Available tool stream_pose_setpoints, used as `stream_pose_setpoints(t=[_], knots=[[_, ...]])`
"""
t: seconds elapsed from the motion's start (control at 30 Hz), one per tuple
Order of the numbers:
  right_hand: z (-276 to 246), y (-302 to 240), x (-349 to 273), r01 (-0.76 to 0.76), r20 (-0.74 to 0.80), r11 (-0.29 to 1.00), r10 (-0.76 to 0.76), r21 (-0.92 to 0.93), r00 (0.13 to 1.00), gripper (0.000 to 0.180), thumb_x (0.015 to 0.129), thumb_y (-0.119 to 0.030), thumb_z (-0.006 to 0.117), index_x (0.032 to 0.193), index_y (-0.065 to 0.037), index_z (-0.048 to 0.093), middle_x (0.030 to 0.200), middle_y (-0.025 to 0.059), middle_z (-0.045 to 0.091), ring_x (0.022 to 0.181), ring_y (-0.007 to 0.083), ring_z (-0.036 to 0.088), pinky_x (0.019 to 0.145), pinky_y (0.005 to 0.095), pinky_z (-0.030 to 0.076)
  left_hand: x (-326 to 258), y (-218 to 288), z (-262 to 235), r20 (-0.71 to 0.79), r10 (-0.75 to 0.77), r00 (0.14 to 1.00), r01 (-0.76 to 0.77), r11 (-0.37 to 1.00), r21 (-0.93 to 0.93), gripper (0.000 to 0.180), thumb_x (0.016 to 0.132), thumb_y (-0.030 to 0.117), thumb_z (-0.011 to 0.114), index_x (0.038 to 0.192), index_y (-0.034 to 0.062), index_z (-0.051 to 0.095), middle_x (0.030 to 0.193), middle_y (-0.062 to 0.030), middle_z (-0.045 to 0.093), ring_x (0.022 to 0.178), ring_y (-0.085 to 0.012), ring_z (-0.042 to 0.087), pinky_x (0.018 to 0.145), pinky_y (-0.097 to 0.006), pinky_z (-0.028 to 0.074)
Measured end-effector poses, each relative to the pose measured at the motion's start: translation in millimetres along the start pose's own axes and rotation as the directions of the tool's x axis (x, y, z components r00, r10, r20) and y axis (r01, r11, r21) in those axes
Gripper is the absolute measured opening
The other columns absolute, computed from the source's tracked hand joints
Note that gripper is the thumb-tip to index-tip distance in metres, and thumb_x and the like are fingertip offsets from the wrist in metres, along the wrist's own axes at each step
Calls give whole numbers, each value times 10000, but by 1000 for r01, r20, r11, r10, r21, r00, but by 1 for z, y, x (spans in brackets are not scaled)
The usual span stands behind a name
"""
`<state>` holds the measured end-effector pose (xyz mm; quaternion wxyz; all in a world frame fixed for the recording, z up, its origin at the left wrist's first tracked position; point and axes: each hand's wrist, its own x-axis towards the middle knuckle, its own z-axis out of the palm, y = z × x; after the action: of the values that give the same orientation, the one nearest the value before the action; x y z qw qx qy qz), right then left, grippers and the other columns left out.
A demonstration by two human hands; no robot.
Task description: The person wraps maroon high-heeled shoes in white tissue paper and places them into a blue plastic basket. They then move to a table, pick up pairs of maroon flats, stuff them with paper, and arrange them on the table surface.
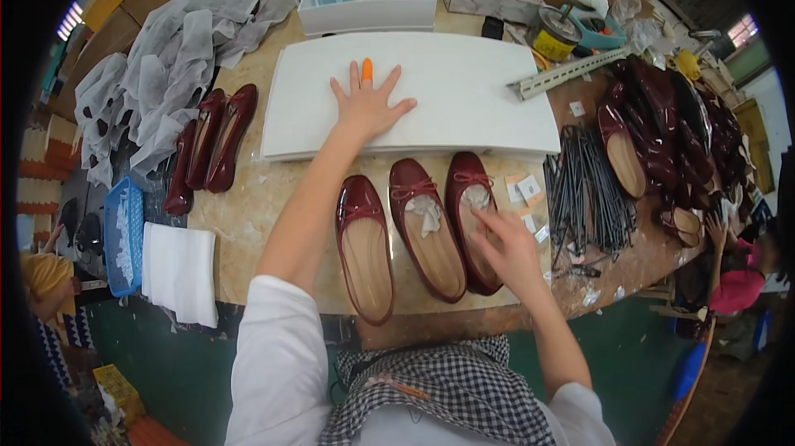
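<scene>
Here I see my left hand (368,102) spread flat, fingers splayed, on the white sheets (464,90), gripping nothing. My right hand (507,247) reaches into the rightmost burgundy shoe (470,218), fingertips at its crumpled paper stuffing (476,196); whether it pinches the paper I cannot tell. Just left lie two more burgundy flats (397,239).

Three dark red flat shoes (418,226) are lined up in front; three more (211,144) are seen at the left.
</scene>
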<state>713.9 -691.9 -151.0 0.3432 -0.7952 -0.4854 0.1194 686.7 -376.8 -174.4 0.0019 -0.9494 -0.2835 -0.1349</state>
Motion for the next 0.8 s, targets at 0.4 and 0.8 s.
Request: stream_pose_setpoints(t=[0.4, 0.8], knots=[[1, 6, -24, -431, 484, -224, 468, 874, 739, 470, 928, -119, 535, 1376, -58, 407, 1248, 155, 556, 1091, 214, 580, 891, 358, 507, -161, 105, -113, -226, 488, 843, -437, 376, -817, 111, 693, 141, 652, 788, 85, 636, 922, -154, 599, 975, -307, 588, 837, -401, 481], [41, -96, 15, 363, 172, 917, -389, 165, 905, 671, 708, -9, 685, 1334, -9, 443, 1351, 185, 479, 1262, 340, 455, 1021, 396, 396, -215, 37, -69, 200, -295, 934, 221, 39, -974, 412, 943, 158, 447, 1328, 13, 426, 1343, -120, 457, 1157, -253, 536, 982, -351, 399]])
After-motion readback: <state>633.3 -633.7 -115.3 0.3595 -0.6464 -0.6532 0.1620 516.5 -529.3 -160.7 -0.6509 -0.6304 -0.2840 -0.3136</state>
